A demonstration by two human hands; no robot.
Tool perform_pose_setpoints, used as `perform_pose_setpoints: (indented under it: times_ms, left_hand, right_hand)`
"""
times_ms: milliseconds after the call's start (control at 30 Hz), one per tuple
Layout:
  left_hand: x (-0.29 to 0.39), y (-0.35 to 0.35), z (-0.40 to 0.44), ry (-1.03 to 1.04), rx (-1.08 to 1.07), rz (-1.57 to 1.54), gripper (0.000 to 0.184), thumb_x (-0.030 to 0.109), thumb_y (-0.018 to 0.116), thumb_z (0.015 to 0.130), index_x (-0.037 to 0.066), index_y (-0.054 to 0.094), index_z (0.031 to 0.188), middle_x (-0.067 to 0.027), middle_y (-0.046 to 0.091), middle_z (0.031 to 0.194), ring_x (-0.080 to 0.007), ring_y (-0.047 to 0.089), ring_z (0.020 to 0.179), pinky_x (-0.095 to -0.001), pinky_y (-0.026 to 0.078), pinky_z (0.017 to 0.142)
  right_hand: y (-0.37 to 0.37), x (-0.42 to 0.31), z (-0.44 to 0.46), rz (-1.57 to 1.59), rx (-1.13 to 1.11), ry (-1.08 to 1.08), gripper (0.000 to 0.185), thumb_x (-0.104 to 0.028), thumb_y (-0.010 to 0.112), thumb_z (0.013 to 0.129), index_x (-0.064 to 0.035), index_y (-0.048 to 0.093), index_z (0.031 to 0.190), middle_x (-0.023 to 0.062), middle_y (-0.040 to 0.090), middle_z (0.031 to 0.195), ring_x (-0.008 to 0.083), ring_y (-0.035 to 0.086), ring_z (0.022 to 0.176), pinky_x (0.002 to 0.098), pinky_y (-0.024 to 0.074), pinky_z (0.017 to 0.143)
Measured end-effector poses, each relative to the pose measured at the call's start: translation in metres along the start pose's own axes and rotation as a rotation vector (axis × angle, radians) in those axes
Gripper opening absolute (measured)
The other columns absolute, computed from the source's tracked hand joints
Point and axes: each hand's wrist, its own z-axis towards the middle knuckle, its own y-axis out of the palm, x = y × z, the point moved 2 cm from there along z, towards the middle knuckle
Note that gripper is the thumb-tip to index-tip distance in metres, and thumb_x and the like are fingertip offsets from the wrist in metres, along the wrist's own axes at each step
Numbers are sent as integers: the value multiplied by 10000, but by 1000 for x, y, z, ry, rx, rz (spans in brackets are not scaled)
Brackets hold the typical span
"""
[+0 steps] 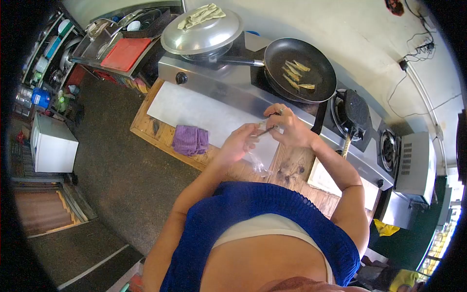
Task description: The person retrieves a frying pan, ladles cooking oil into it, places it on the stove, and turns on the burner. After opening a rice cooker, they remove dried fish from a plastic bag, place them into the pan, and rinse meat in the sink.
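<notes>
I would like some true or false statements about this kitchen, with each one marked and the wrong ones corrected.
1. Small fish lie in the frying pan. True.
2. The purple cloth lies on the metal lid. False: it lies on the table; a pale green cloth is on the lid.
3. The left hand and right hand are close together. True.
4. The cutting board to the left of the stove is green. False: it is red.
5. The frying pan is covered. False: it is open, with the fish visible.
</notes>
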Motion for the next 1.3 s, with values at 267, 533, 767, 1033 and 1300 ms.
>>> perform_pose_setpoints:
  times_ms: [267,533,767,1033,1300]
  left_hand:
    - [11,8,-2,49,-26,-42,338,260,497,970,76,540,1250,-55,628,1107,-142,595,957,-303,497,816]
    - [18,17,-13,148,-211,8,494,33,540,861,27,442,1345,-102,574,1255,-190,568,1116,-336,466,941]
    - [11,20,-12,114,-131,51,464,-19,556,849,-5,469,1305,-76,595,1186,-138,592,1025,-280,467,902]
    - [10,18,-12,168,-47,70,412,29,655,844,15,518,1232,-71,629,1092,-151,621,940,-297,512,844]
    - [9,23,-14,292,23,336,393,-8,664,817,21,538,1188,-66,643,1039,-126,623,870,-273,521,782]
  right_hand:
    - [2,-7,-2,-163,15,-20,149,-44,668,694,-51,638,840,125,568,1077,312,535,1063,410,420,924]
    - [1,9,-8,35,72,109,169,-64,717,695,-63,681,860,130,582,1086,287,546,1057,380,455,888]
    - [16,22,-14,510,-10,369,147,-59,703,737,-24,670,876,132,582,1090,242,572,1047,332,449,890]
    - [22,5,-9,121,106,148,155,-92,729,735,-19,643,842,163,605,999,324,567,1021,388,456,884]
    - [24,19,-8,714,140,369,160,-67,673,796,15,638,928,132,622,1007,204,607,935,334,476,853]
